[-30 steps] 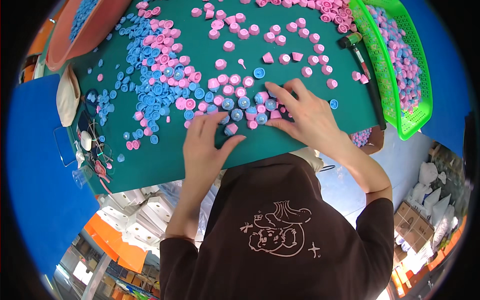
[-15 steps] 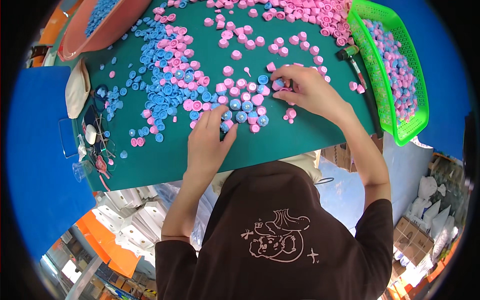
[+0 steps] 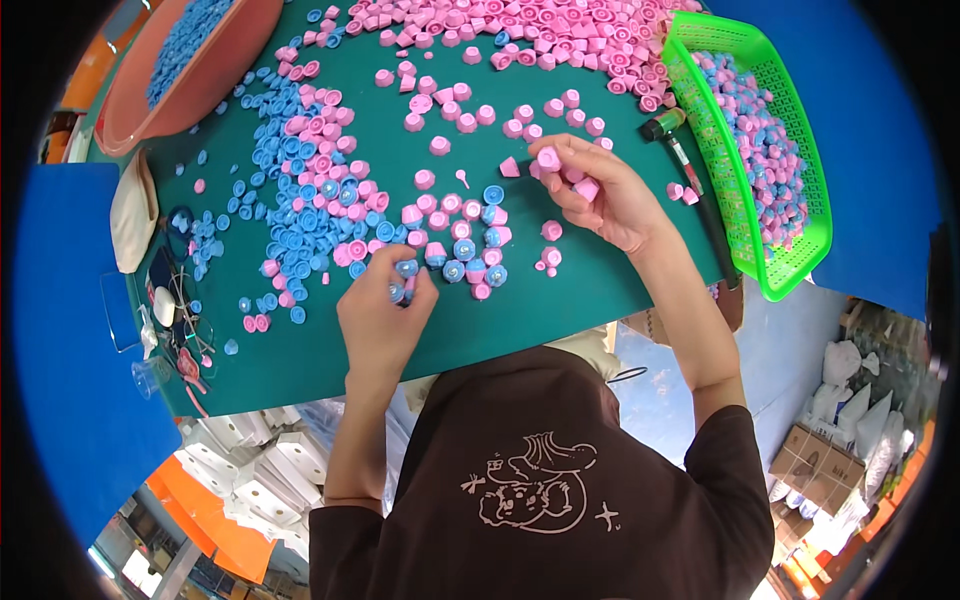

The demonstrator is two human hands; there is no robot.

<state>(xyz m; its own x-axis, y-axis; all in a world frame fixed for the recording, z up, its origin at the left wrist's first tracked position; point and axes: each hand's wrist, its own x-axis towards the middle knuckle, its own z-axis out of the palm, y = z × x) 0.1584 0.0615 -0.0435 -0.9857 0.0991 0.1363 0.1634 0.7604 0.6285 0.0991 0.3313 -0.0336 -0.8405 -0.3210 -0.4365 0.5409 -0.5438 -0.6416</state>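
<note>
My left hand (image 3: 384,308) is closed around small blue-and-pink toy cupcakes (image 3: 405,268), whose blue tops show between thumb and fingers. My right hand (image 3: 612,200) is raised above the table with curled fingers, gripping several pink plastic cups (image 3: 548,158); one sits at the fingertips and others lie against the palm. Between the hands is a loose cluster of toy cupcakes, among them a blue-topped one (image 3: 453,271), mixed with bare pink cups (image 3: 437,220). A lone blue cap (image 3: 493,195) lies at the cluster's far edge.
The green tabletop (image 3: 330,365) carries a heap of blue caps (image 3: 290,200) at left and pink cups (image 3: 560,40) at the back. A pink basin (image 3: 125,120) of blue pieces stands far left. At right are a green basket (image 3: 800,262) of cupcakes and a hammer (image 3: 660,125).
My left hand has moved left and nearer me, closing on cupcakes taken from the cluster. My right hand has lifted and turned, with pink cups now showing in it. The whole view has shifted slightly.
</note>
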